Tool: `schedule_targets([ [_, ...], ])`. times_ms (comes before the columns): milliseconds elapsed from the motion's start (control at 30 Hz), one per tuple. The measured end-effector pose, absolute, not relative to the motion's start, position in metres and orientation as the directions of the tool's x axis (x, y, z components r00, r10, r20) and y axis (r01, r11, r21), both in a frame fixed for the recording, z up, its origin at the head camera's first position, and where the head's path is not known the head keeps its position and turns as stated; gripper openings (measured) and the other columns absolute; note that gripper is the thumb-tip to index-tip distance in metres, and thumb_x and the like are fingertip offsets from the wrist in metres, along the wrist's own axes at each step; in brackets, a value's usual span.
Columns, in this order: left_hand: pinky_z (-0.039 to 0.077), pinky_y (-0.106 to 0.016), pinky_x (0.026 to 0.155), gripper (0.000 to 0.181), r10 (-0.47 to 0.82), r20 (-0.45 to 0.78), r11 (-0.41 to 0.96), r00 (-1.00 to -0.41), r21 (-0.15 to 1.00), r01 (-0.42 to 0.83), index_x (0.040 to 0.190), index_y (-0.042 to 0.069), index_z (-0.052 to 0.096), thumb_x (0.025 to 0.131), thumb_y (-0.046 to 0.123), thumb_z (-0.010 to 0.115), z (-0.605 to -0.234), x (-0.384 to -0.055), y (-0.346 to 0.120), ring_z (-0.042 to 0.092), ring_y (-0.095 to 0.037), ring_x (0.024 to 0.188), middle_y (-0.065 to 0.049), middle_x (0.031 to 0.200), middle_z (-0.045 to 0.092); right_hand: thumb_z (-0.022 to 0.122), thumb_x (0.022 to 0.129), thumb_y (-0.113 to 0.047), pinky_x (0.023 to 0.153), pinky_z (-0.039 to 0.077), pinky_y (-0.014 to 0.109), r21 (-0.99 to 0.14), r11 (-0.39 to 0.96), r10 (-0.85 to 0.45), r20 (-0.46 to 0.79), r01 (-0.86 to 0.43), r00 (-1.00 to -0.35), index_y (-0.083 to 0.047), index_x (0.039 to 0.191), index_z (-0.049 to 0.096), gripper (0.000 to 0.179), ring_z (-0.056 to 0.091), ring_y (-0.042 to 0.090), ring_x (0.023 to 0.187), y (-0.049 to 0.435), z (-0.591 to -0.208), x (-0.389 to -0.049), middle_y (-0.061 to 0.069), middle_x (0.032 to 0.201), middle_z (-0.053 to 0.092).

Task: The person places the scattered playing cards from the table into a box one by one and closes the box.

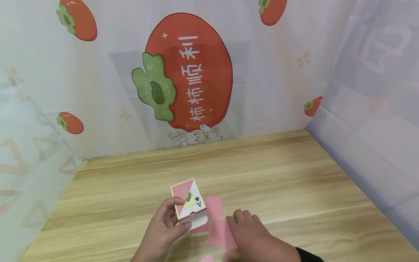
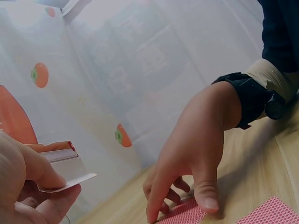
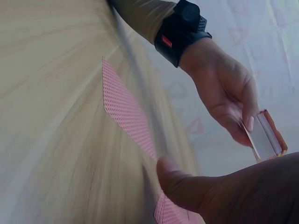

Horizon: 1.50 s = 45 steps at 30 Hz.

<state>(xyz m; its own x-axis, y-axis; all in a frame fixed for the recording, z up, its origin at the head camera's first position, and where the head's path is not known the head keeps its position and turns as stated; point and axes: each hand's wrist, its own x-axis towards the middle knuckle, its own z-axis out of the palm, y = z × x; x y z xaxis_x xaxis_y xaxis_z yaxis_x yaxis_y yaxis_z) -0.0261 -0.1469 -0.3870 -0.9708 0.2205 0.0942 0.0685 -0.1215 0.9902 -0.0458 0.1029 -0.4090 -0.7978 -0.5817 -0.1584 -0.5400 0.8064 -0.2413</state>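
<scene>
My left hand (image 1: 160, 225) grips a playing-card box (image 1: 188, 200) with a red pattern and an ace of spades printed on its front. The box is raised above the table, its flap hanging open toward me, and the edges of a card stack (image 2: 64, 155) show inside. Over on the right, my right hand (image 1: 250, 233) is down at the tabletop, thumb and fingers at the edges of a red-backed playing card (image 1: 220, 233). In the left wrist view that card (image 2: 184, 214) lies between thumb and fingertips; the hand covers part of it.
Other red-backed cards lie face down on the wooden table (image 1: 294, 182): one card (image 1: 215, 205) behind the box, another card (image 1: 201, 228) partly under it, and one card (image 1: 206, 258) at the bottom edge. Printed cloth (image 1: 262, 91) walls the table at back and sides.
</scene>
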Motion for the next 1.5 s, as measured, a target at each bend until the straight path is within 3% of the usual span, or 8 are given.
schedule_targets([
  [133,0.057,-0.028,0.082,0.056,0.229,0.108,-0.127,-0.967,0.989,0.081,0.129,-0.004,0.036,0.082,-0.012,0.066,-0.388,-0.027,-0.146,0.059,-0.023,0.105,-0.021,0.123,0.046,0.08,0.067,-0.059,0.077,0.043,0.037,-0.245,0.793,-0.605,-0.214,-0.558,-0.767,-0.005,0.135,0.051,0.092,0.04,0.016,0.09,0.095,-0.408,-0.046,0.001,0.103,0.048],
  [300,0.057,-0.028,0.082,0.055,0.229,0.111,-0.127,-0.967,0.988,0.083,0.128,-0.005,0.036,0.082,-0.012,0.066,-0.388,-0.027,-0.146,0.059,-0.023,0.106,-0.021,0.124,0.046,0.084,0.068,-0.044,0.074,0.042,0.033,-0.294,0.777,-0.625,-0.249,-0.557,-0.74,-0.012,0.133,0.054,0.078,0.039,0.013,0.086,0.089,-0.404,-0.047,-0.003,0.097,0.048],
  [633,0.056,-0.029,0.083,0.056,0.22,0.087,-0.113,-0.972,0.992,0.063,0.129,-0.004,0.036,0.083,-0.01,0.066,-0.386,-0.027,-0.146,0.059,-0.023,0.108,-0.022,0.126,0.045,0.088,0.066,-0.037,0.072,0.043,0.029,-0.318,0.749,-0.654,-0.215,-0.582,-0.725,-0.018,0.122,0.059,0.066,0.041,0.011,0.081,0.083,-0.404,-0.05,-0.006,0.087,0.049],
  [867,0.056,-0.028,0.083,0.056,0.217,0.082,-0.117,-0.973,0.991,0.058,0.129,-0.004,0.035,0.082,-0.011,0.066,-0.386,-0.026,-0.147,0.059,-0.023,0.106,-0.021,0.124,0.046,0.09,0.066,-0.035,0.065,0.046,0.021,-0.54,0.693,-0.669,-0.237,-0.477,-0.704,-0.02,0.124,0.058,0.068,0.045,0.005,0.08,0.087,-0.402,-0.05,-0.009,0.09,0.045],
  [1100,0.056,-0.029,0.083,0.056,0.218,0.089,-0.121,-0.972,0.991,0.064,0.129,-0.004,0.035,0.083,-0.011,0.065,-0.387,-0.026,-0.148,0.059,-0.023,0.107,-0.021,0.124,0.046,0.082,0.076,-0.016,0.064,0.048,0.021,-0.646,0.621,-0.709,-0.221,-0.444,-0.67,-0.025,0.116,0.057,0.048,0.052,0.001,0.076,0.09,-0.401,-0.05,-0.018,0.092,0.053],
  [1200,0.056,-0.029,0.083,0.054,0.22,0.109,-0.131,-0.969,0.988,0.081,0.128,-0.005,0.035,0.083,-0.012,0.065,-0.387,-0.027,-0.148,0.059,-0.023,0.107,-0.021,0.124,0.047,0.076,0.08,-0.012,0.06,0.047,0.022,-0.628,0.623,-0.702,-0.186,-0.466,-0.688,-0.027,0.109,0.058,0.037,0.052,0.003,0.07,0.091,-0.397,-0.05,-0.018,0.082,0.056],
  [1333,0.057,-0.03,0.083,0.054,0.217,0.119,-0.135,-0.969,0.987,0.091,0.128,-0.005,0.036,0.083,-0.013,0.064,-0.387,-0.026,-0.147,0.059,-0.022,0.107,-0.021,0.123,0.047,0.073,0.086,-0.019,0.054,0.043,0.022,-0.58,0.652,-0.662,-0.122,-0.488,-0.739,-0.026,0.102,0.058,0.024,0.048,0.004,0.062,0.095,-0.391,-0.052,-0.016,0.071,0.053],
  [1500,0.057,-0.03,0.084,0.055,0.214,0.11,-0.132,-0.971,0.988,0.083,0.128,-0.005,0.035,0.082,-0.013,0.064,-0.386,-0.025,-0.147,0.059,-0.022,0.107,-0.022,0.124,0.046,0.069,0.089,-0.021,0.053,0.042,0.022,-0.56,0.67,-0.618,-0.057,-0.487,-0.784,-0.023,0.091,0.06,0.01,0.047,0.004,0.06,0.1,-0.385,-0.059,-0.016,0.068,0.053],
])
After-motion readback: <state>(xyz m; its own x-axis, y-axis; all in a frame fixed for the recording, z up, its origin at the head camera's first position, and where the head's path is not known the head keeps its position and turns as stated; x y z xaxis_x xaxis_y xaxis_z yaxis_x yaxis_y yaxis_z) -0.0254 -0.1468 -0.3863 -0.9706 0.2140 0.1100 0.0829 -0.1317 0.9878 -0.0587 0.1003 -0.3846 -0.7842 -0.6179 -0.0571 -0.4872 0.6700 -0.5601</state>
